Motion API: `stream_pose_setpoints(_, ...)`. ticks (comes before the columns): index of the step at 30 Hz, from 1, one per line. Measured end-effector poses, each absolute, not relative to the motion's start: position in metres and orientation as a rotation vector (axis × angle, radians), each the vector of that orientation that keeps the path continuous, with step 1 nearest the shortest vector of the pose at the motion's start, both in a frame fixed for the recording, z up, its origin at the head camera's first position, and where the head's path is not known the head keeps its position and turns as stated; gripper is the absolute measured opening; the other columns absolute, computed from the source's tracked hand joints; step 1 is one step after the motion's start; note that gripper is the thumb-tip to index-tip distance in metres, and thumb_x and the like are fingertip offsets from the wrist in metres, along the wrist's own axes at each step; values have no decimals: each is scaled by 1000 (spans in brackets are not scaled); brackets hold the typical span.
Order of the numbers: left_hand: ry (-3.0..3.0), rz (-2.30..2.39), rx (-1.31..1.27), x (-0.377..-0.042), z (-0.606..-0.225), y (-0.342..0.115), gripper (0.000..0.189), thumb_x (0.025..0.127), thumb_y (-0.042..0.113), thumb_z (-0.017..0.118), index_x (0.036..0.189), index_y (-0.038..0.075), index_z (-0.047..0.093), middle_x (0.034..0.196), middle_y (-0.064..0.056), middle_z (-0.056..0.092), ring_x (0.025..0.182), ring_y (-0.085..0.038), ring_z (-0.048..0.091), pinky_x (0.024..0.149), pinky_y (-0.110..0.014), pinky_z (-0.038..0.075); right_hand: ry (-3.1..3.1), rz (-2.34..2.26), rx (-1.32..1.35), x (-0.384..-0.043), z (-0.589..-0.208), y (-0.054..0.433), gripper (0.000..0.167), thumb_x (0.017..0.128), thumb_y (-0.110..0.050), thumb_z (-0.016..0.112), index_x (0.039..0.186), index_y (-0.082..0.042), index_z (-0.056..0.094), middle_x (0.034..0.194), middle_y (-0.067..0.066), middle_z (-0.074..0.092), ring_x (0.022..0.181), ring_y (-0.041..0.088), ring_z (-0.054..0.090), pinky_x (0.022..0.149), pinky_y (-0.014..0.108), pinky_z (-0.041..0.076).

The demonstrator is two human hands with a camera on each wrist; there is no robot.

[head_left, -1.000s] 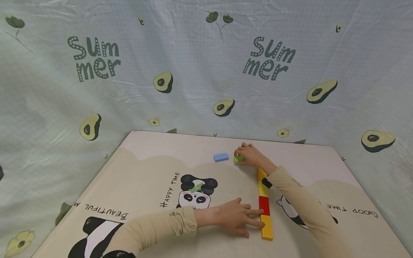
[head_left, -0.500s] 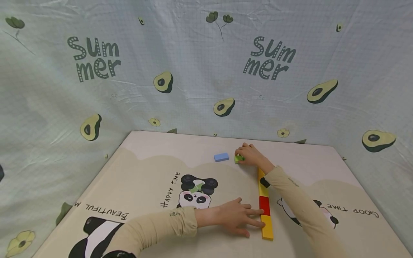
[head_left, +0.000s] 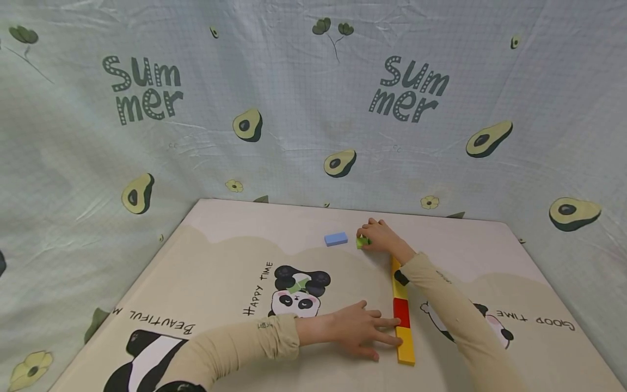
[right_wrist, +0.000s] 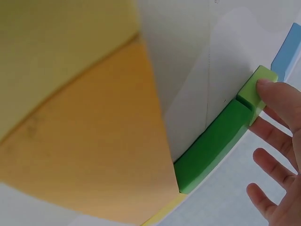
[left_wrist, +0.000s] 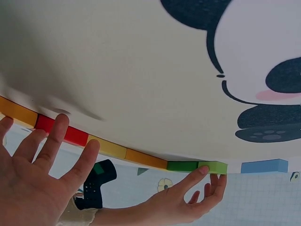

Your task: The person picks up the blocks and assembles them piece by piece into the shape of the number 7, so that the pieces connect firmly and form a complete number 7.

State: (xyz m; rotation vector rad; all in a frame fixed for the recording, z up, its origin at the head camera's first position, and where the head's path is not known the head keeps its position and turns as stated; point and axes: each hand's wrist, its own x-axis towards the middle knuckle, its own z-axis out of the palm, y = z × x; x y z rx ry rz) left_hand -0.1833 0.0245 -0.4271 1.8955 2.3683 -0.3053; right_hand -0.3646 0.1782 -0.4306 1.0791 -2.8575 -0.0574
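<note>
My right hand [head_left: 381, 238] pinches a light green block [right_wrist: 256, 87] between thumb and fingers at the far end of a row of blocks. Its near end meets a dark green block [right_wrist: 214, 143], which my right hand hides in the head view. Nearer along the row come an orange block [left_wrist: 146, 159], a yellow block [head_left: 400, 290], a red block [head_left: 401, 313] and an orange-yellow block [head_left: 405, 351]. My left hand [head_left: 350, 329] lies palm down with fingers spread. Two of its fingertips reach the left side of the red and orange-yellow blocks.
A blue block [head_left: 336, 239] lies apart, left of the light green one. The table [head_left: 235, 223] wears a cover printed with pandas and lettering. A cloth curtain [head_left: 289, 81] with avocados rises behind its back edge.
My right forearm has swung slightly left, and the light green block has turned a little in my right hand's pinch. The left hand stays in place.
</note>
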Motion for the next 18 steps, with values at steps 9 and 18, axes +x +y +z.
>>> stream_pose_setpoints(9,2363,-305,1888,-183,-427,24,55,88,50,42,139,35,27,147,5,26,117,-10,43,97,-40,39,-2893,-42,1051,-368,-434,179,24,76,-26,69,98,-16,63,91,-1,63,82,17,42,69,34,33)
stream_pose_setpoints(18,2368,-304,1885,-184,-429,25,55,88,51,42,139,37,26,147,6,25,117,-9,43,97,-39,39,-2907,-47,1049,-369,-434,180,24,77,-25,68,99,-17,62,94,0,63,84,18,43,71,35,34)
